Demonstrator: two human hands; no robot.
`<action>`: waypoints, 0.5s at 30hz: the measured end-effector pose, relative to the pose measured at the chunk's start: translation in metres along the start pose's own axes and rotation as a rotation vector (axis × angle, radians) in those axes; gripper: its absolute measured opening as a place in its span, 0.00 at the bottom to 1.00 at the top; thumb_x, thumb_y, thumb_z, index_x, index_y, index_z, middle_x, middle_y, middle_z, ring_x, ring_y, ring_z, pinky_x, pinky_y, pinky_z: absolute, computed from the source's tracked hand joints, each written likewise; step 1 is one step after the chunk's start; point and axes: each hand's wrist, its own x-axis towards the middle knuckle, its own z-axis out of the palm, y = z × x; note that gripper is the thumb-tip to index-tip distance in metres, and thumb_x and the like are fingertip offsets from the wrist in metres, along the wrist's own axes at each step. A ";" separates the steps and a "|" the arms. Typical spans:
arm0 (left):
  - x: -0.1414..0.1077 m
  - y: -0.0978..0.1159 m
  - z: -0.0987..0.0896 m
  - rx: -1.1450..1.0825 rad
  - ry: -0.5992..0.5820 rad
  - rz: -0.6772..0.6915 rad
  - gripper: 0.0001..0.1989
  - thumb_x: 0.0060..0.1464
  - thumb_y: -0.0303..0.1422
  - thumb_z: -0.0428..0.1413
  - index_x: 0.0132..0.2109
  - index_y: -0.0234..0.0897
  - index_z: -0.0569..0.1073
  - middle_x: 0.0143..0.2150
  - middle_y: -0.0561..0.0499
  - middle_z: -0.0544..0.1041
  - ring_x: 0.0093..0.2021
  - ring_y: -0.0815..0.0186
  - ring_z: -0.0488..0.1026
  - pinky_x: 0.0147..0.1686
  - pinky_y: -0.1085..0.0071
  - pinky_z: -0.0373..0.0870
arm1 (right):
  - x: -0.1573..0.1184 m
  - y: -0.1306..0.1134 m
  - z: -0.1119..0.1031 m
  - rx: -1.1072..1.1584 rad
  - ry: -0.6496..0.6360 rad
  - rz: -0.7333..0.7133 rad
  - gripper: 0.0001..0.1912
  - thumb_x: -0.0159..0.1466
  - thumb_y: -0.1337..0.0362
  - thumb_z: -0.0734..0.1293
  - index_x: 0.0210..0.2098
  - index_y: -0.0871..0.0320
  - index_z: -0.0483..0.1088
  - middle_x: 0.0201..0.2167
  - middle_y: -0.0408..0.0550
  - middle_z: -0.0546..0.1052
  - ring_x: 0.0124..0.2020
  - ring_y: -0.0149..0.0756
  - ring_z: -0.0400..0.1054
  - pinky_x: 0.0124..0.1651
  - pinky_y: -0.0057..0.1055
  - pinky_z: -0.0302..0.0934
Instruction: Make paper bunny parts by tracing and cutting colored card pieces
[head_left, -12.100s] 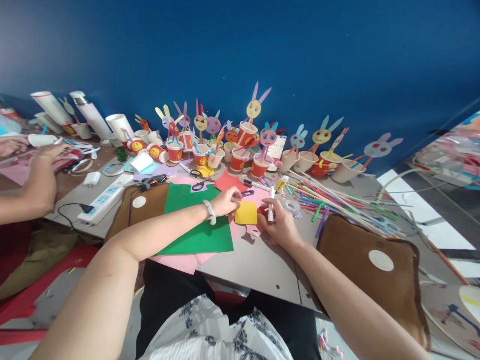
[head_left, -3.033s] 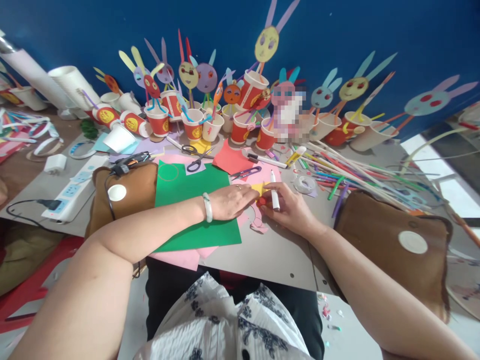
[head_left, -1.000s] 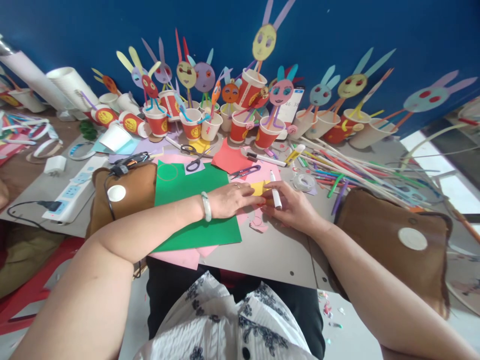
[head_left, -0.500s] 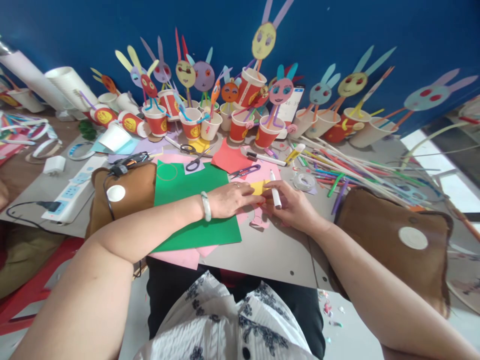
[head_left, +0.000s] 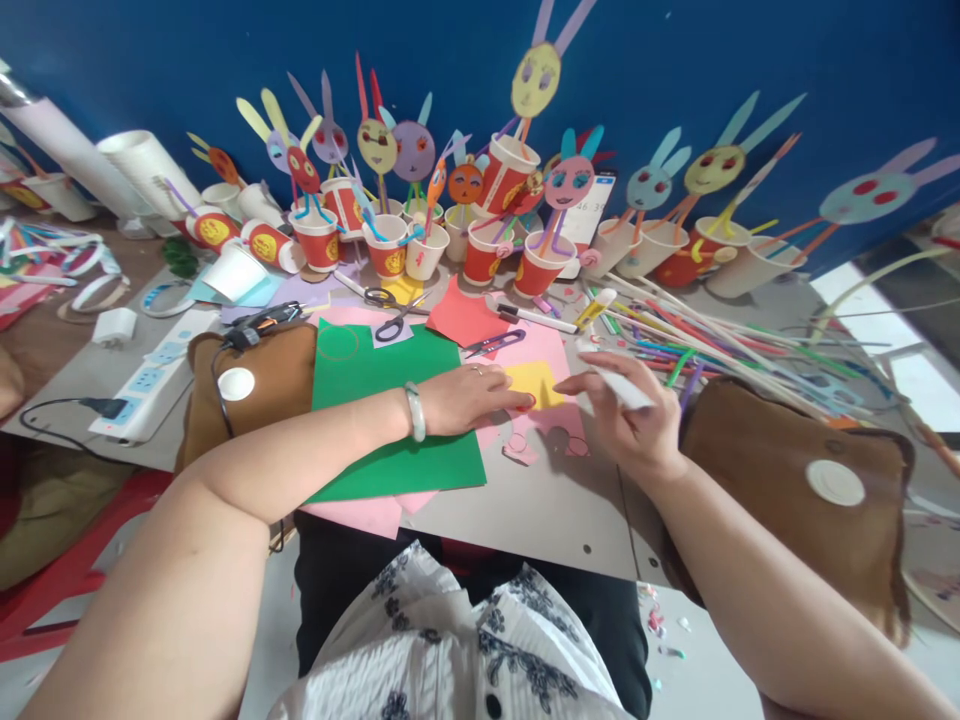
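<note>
Flat across the right edge of a green sheet, my left hand has its fingers stretched out, the tips resting on a small yellow paper. Just to the right, my right hand is raised a little off the table, holding a white marker that is smeared by motion. Its index finger points toward the yellow paper's right edge. Under the yellow paper lies pink paper. Closer to me are cut pink scraps. Thread snips and black-handled scissors lie beyond my left hand.
Along the blue wall stand several paper cups with rabbit-faced figures, and a phone. Coloured pipe cleaners are heaped at right. Brown cushions lie on both sides. A power strip sits at left.
My right hand has moved right and away from the yellow paper with the marker, uncovering more of the yellow paper and a pink scrap. My left hand stays nearly in place.
</note>
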 end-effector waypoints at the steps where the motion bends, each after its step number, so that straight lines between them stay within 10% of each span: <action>1: 0.000 0.000 0.000 0.002 -0.006 0.004 0.23 0.63 0.28 0.53 0.64 0.39 0.65 0.51 0.41 0.74 0.54 0.56 0.69 0.54 0.58 0.68 | -0.003 -0.001 -0.002 0.006 0.056 -0.027 0.14 0.71 0.58 0.59 0.50 0.52 0.72 0.30 0.51 0.80 0.38 0.47 0.79 0.43 0.44 0.72; 9: -0.002 -0.004 0.001 -0.039 0.053 0.036 0.26 0.58 0.22 0.53 0.63 0.36 0.66 0.52 0.40 0.75 0.57 0.56 0.70 0.59 0.57 0.66 | -0.006 -0.019 -0.013 0.068 -0.001 -0.470 0.09 0.63 0.70 0.66 0.41 0.52 0.71 0.21 0.41 0.77 0.20 0.33 0.72 0.24 0.29 0.66; 15: -0.002 -0.004 0.001 -0.068 0.055 0.033 0.24 0.59 0.24 0.54 0.62 0.36 0.67 0.54 0.40 0.74 0.57 0.56 0.70 0.60 0.57 0.66 | -0.001 -0.013 -0.005 -0.044 -0.141 -0.493 0.06 0.63 0.68 0.67 0.39 0.52 0.69 0.24 0.42 0.78 0.18 0.30 0.69 0.22 0.28 0.62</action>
